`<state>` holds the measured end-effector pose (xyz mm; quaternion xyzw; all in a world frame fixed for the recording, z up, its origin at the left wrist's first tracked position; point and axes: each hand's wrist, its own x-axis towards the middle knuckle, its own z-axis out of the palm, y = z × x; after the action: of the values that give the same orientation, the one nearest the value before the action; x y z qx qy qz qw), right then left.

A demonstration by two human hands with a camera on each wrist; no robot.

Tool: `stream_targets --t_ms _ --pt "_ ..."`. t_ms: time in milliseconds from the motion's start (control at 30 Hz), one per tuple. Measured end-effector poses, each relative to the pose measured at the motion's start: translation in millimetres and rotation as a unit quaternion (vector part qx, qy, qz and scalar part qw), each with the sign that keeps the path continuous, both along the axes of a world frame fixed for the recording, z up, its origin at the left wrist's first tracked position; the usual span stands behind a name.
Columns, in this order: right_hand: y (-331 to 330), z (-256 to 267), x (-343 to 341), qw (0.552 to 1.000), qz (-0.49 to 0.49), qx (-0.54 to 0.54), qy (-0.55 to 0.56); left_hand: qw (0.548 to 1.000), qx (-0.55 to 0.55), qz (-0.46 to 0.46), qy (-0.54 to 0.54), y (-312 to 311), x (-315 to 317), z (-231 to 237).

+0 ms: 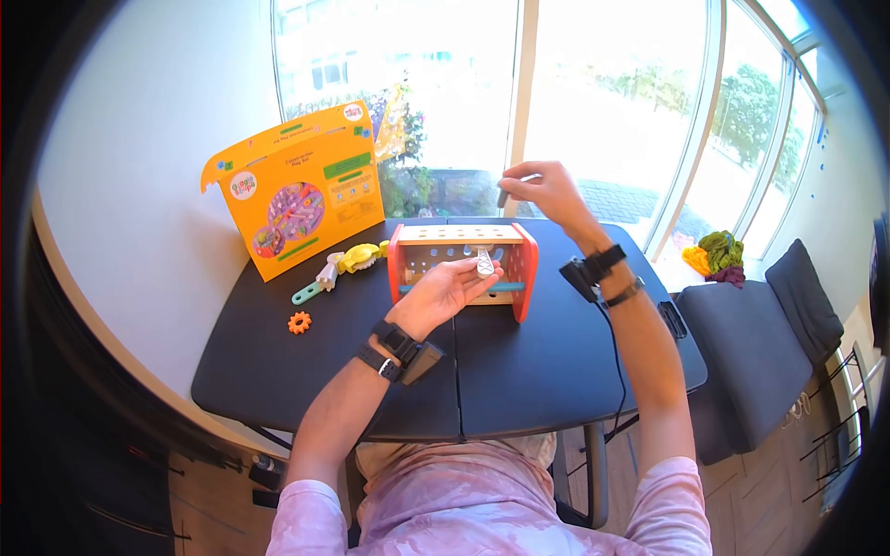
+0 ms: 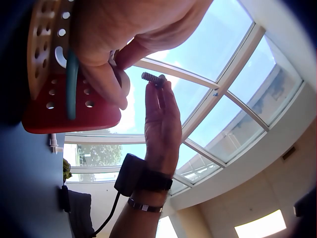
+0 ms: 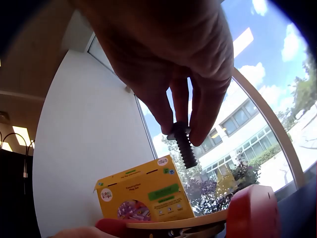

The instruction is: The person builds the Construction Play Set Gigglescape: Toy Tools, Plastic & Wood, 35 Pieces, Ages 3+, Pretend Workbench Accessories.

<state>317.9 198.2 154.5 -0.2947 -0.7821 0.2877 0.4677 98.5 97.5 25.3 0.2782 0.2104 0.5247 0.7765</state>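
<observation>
The right hand point(image 1: 552, 199) has its fingertips pinched around the head of a dark bolt point(image 3: 184, 146), its coarse thread ridged and pointing downward, held in the air above the right end of the toy frame. The left hand point(image 1: 436, 292), palm turned up at the frame's open front, grips a small pale piece point(image 1: 485, 262) with a patterned face between thumb and fingers; I can't tell what it is made of. The toy frame point(image 1: 461, 233) has a pale wooden top drilled with round holes, smooth red end panels point(image 1: 527, 269) and a slim teal rod point(image 1: 505, 287) across the front. It stands upright on the matte black bench point(image 1: 556, 371). To its left lie a knobbly yellow piece point(image 1: 360, 258), a whitish piece point(image 1: 328, 271) and a flat teal strip point(image 1: 306, 293) with slots, all in a line, with an orange toothed gear point(image 1: 298, 322) near them. Behind those stands a bright yellow-orange printed box point(image 1: 297, 185). Off to the right, green, yellow and maroon bundles point(image 1: 721, 252) sit by a dark padded seat point(image 1: 742, 343).
</observation>
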Motion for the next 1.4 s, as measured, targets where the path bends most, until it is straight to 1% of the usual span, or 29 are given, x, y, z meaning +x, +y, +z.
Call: stream_targets --t_ms 133,300,433,533,833,1033,1133,1233,1333,1400 --pt "31.8 -10.1 -30.3 0.997 0.014 -0.040 -0.069 1.000 -0.012 0.000 -0.018 6.1 -0.6 -1.5" --pt "58.0 -20.2 -47.3 0.988 0.003 -0.028 -0.150 0.999 -0.021 -0.003 -0.029 11.5 -0.9 -1.5" --pt "62.9 -23.2 -54.8 0.975 -0.024 -0.002 -0.220 0.999 -0.020 0.000 -0.041 13.6 -0.5 -1.7" --pt "59.5 -18.9 -57.0 0.962 -0.026 -0.050 -0.267 0.999 -0.015 0.000 -0.048 14.7 -1.1 -2.4" --pt "55.1 -13.1 -67.6 0.939 -0.032 -0.042 -0.338 0.998 -0.003 0.011 -0.054 20.8 2.3 -7.6" --pt "60.9 -5.0 -69.5 0.911 -0.024 0.004 -0.412 0.998 -0.013 0.013 -0.056 21.8 2.4 -6.8" --pt "59.8 -5.7 -71.9 0.914 -0.031 0.005 -0.405 0.998 -0.015 0.017 -0.053 19.9 2.1 -5.3" --pt "48.5 2.5 -75.3 0.871 -0.088 0.048 -0.482 0.998 -0.007 0.015 -0.054 19.7 1.8 -6.1" --pt "32.8 9.8 -74.1 0.870 -0.130 0.003 -0.475 0.998 -0.007 0.018 -0.052 20.4 1.4 -5.8" --pt "49.4 7.4 -75.9 0.876 -0.111 0.005 -0.470 0.998 -0.013 0.016 -0.055 19.6 0.9 -5.1"
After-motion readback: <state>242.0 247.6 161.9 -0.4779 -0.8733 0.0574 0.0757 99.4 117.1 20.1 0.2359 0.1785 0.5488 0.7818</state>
